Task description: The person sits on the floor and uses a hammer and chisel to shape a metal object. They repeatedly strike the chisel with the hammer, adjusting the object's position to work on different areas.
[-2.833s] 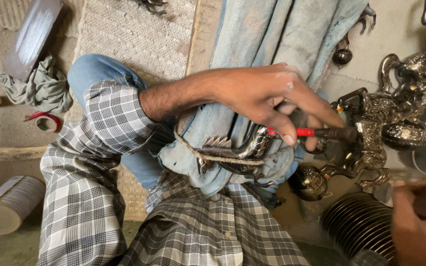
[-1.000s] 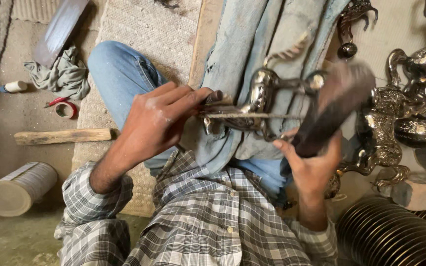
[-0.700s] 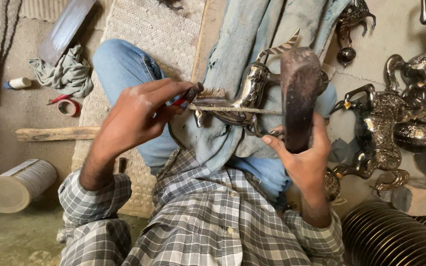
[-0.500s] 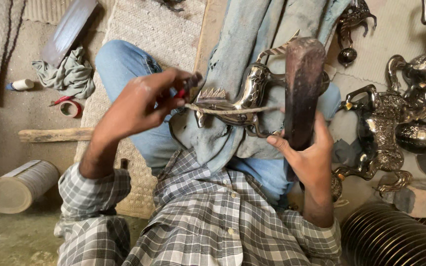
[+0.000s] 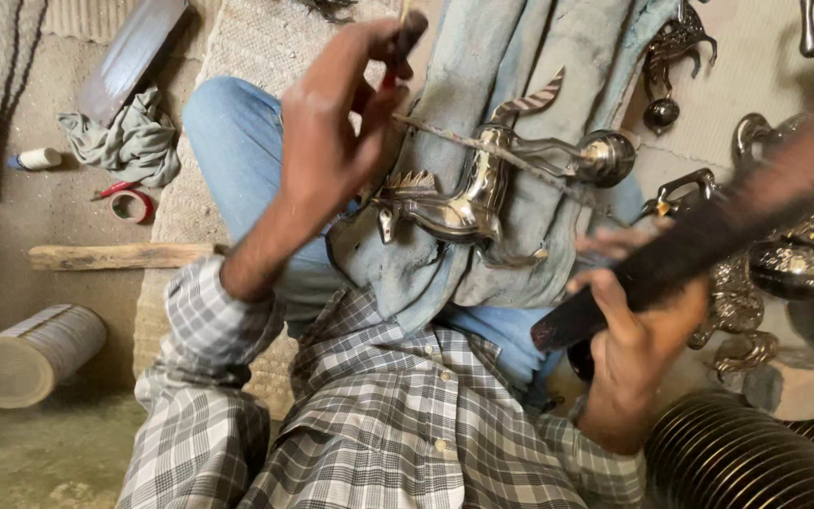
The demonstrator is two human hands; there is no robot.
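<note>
The polished metal animal figure [image 5: 468,193] lies on a grey-blue cloth [image 5: 529,85] across the person's lap, its striped horn pointing up and a round knob at the right. The left hand [image 5: 332,141] has its fingers clamped together on a thin rod-like tool with a red-and-dark handle [image 5: 398,42]; the shaft runs down to the right across the figure's neck. The right hand [image 5: 638,330] is wrapped tight around the lower end of a dark, heavy block or mallet [image 5: 708,236], which is blurred and raised to the right, apart from the figure.

Judging from this, there are 3 risks. The figure rests only on soft cloth with no hand pinning it, so a blow could make it roll or slide off the lap. The tool tip sits on a smooth, curved surface, so a glancing strike could make it skid and scratch the polish. The left fingers are close to the tool's top, so a poorly aimed swing could hit them. More metal figures [image 5: 765,273] crowd the right side and could be knocked
</note>
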